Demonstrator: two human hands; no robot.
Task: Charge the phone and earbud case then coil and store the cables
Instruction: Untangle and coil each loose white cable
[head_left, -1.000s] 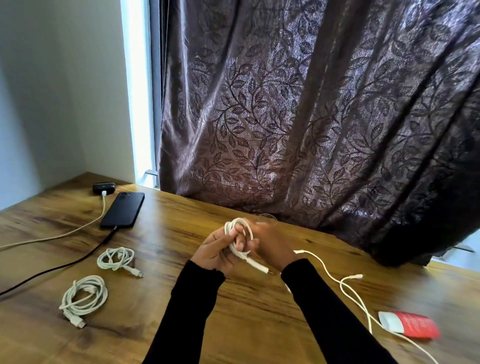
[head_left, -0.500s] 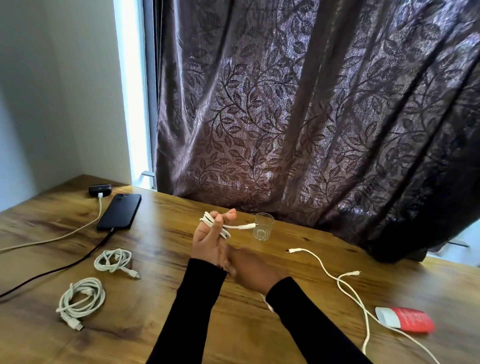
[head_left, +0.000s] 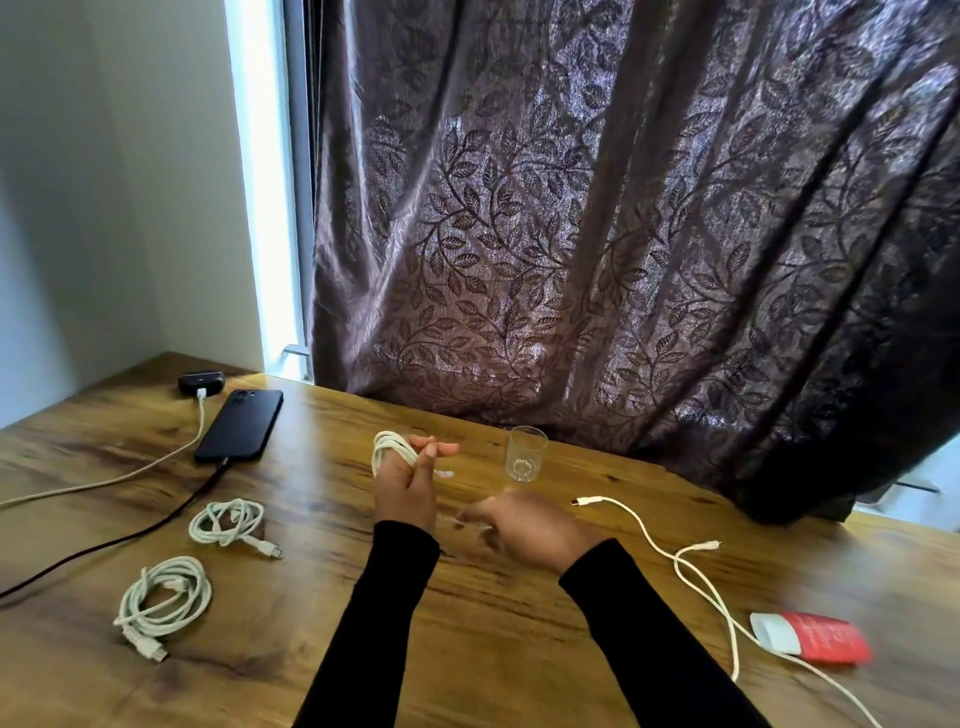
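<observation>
A white cable (head_left: 390, 448) is wound in loops around the fingers of my left hand (head_left: 404, 480), which is raised above the wooden table (head_left: 493, 613). My right hand (head_left: 524, 527) is blurred just right of it and seems to pinch that cable's loose end. The black phone (head_left: 240, 425) lies at the back left with a black cable plugged in. Behind it sits the black earbud case (head_left: 201, 381) with a white cable plugged in. Two coiled white cables (head_left: 227, 522) (head_left: 163, 597) lie at the left. An uncoiled white cable (head_left: 670, 558) trails to the right.
A small clear glass (head_left: 525, 453) stands behind my hands, near the dark leaf-patterned curtain (head_left: 623, 234). A red and white tube (head_left: 810, 638) lies at the right on the loose cable. The two charging cables run off the table's left edge.
My hands were together winding the cable a second ago. Since then the right hand has dropped low and to the right, while the left keeps the loops on its fingers.
</observation>
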